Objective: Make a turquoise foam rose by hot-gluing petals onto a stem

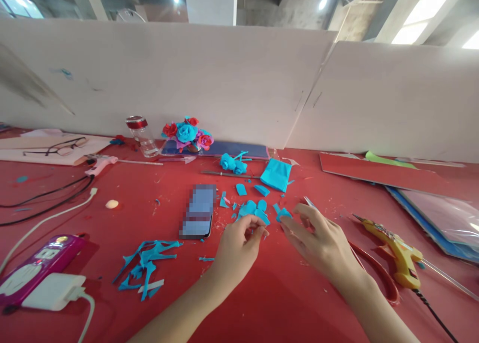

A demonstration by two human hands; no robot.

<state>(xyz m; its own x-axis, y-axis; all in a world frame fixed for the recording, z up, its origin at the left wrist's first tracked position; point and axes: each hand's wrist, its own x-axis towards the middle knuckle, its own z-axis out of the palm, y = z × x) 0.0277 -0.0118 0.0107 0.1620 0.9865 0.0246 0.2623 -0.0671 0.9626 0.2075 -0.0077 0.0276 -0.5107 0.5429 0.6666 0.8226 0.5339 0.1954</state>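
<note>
My left hand (pixel 239 238) pinches a blue paper petal (pixel 261 216); right hand (pixel 318 238) pinches another petal (pixel 283 214). Light, flimsy, tear-prone: I judge edge grip best.

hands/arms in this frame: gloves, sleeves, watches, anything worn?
Both bare. The left hand and right hand have no gloves, and no rings show. Forearms are uncovered as far as the frame shows, with no sleeve edge, watch or wristband in view. Nails are short and look unpainted, as far as the picture shows.

The phone (pixel 198 211) screen is blurred out, and the right hand (pixel 318 238) hides most of the scissors (pixel 368 268).
</note>
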